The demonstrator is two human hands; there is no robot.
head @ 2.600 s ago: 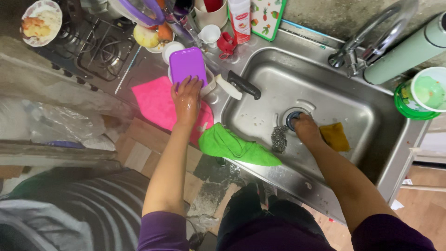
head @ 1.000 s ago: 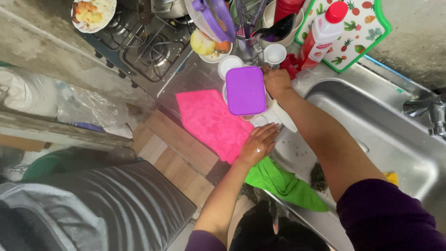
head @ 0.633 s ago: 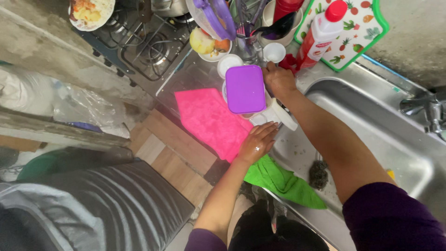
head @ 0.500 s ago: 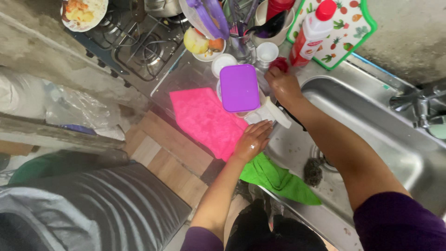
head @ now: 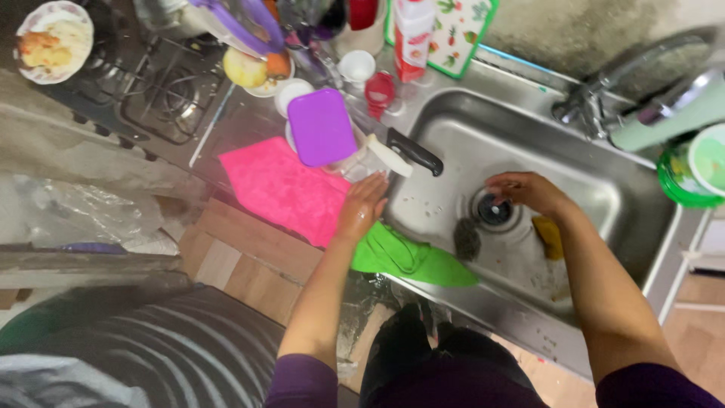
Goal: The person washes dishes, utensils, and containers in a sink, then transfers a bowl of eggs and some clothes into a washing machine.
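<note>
My left hand (head: 362,208) rests flat on the counter edge where the pink cloth (head: 283,189) meets the green cloth (head: 408,257). It holds nothing. My right hand (head: 525,190) hovers inside the steel sink (head: 596,174), fingers curled just above the drain (head: 495,210); whether it grips anything I cannot tell. A dark scrubber (head: 467,240) lies left of the drain and a yellow sponge (head: 549,236) right of it. A purple lidded container (head: 321,127) sits on the counter by a black-handled knife (head: 414,151).
A gas stove (head: 162,87) with a plate of food (head: 53,41) stands at the left. Cups, a red bottle (head: 414,34) and a patterned board crowd the back. The faucet (head: 596,94) and a green bowl (head: 695,166) are at the right.
My right hand left the counter near the purple container and moved right into the sink over the drain. My left hand stayed on the cloths. The view shifted right.
</note>
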